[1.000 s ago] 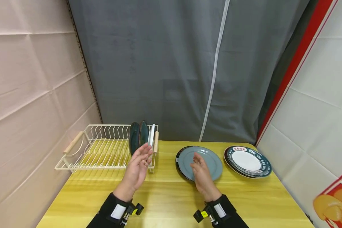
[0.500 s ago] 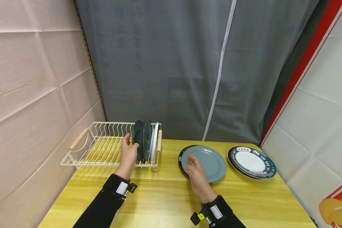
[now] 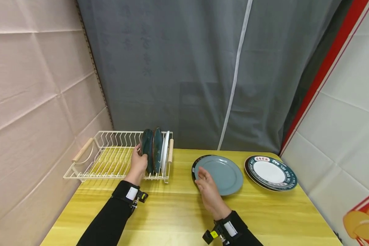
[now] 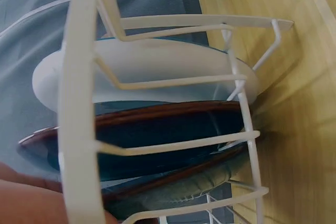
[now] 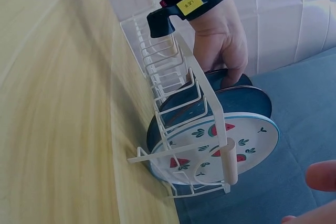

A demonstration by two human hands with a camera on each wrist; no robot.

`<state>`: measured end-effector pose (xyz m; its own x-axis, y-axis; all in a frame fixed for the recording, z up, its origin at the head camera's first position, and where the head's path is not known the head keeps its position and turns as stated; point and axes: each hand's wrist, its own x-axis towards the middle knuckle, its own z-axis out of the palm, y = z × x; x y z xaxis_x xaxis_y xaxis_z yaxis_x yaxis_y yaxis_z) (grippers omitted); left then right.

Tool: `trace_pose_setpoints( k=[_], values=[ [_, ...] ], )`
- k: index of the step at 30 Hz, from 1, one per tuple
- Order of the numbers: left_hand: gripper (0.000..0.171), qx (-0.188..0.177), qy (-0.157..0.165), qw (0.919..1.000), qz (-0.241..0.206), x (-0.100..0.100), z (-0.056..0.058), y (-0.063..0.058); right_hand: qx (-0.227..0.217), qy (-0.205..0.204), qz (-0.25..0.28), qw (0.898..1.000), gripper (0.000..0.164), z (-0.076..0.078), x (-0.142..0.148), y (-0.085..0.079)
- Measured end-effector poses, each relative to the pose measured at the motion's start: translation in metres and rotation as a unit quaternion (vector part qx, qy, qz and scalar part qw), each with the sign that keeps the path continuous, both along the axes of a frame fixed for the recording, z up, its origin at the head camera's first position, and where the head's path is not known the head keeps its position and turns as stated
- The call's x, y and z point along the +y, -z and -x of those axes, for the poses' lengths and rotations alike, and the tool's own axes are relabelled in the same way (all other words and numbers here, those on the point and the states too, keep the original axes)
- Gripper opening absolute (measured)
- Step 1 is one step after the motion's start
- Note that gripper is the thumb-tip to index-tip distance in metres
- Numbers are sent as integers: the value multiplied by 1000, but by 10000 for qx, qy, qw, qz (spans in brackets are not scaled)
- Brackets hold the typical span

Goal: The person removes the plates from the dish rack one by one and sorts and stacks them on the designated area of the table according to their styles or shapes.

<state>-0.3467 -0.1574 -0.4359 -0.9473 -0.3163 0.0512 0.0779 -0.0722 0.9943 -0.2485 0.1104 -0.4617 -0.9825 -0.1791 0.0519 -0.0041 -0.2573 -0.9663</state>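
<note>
My left hand (image 3: 137,164) pinches the leftmost dark teal plate (image 3: 146,149) standing in the white wire dish rack (image 3: 110,164). In the right wrist view, the left thumb (image 5: 233,74) lies over that plate's rim, with the other fingers hidden behind it. Beside it in the rack stand a second dark teal plate (image 3: 157,150) and a white plate (image 5: 252,135) with a watermelon pattern. My right hand (image 3: 209,193) hovers, fingers extended, over the left part of a grey-blue plate (image 3: 227,174) lying on the table.
Under the grey-blue plate a dark plate (image 3: 194,171) shows at the left edge. A stack of plates, topped by a white one with a teal lettered rim (image 3: 287,177), stands farther right. The rack has wooden handles (image 3: 83,150). A grey curtain (image 3: 160,68) hangs behind the table.
My left hand has moved from in front of the racked plates round to their left side and taken hold of the leftmost one. The right hand has shifted slightly left.
</note>
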Motion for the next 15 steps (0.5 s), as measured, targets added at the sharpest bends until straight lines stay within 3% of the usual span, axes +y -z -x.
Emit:
trace_pose_setpoints(
  k=[6, 11, 15],
  values=[
    [61, 149, -7, 9998, -132, 1, -5, 4, -44, 24, -104, 9999, 64, 0, 2, 4],
    [60, 426, -343, 9985, -81, 3, -13, 5, -43, 75, -111, 9999, 64, 0, 5, 6],
    [61, 693, -713, 9948, -214, 5, -23, -1, 0, 112, -147, 9998, 64, 1, 7, 6]
  ],
)
